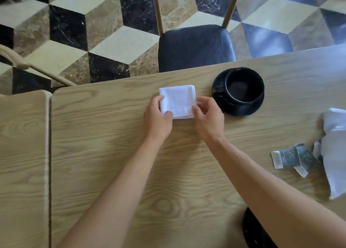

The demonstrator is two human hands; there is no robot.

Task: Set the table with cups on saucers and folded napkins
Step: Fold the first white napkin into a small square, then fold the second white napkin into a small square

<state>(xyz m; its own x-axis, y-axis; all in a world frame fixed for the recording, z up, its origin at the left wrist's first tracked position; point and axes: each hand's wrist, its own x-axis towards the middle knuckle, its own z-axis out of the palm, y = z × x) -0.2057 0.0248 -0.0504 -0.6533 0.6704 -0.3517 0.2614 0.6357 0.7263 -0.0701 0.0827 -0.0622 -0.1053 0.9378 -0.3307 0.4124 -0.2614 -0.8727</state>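
Observation:
A white napkin (177,100), folded into a square, lies flat on the wooden table (112,154) near its far edge. My left hand (158,119) pinches the napkin's left side, thumb on top. My right hand (207,116) pinches its right side the same way. Just right of the napkin stands a black cup (244,85) on a black saucer (221,82); the cup looks empty. My right hand is close to the saucer but apart from it.
More white napkins (335,154) and a torn dark wrapper (294,158) lie at the right edge. A black round object (252,231) shows under my right forearm. A dark-seated chair (194,47) stands beyond the table. A second tabletop (20,154) adjoins on the left.

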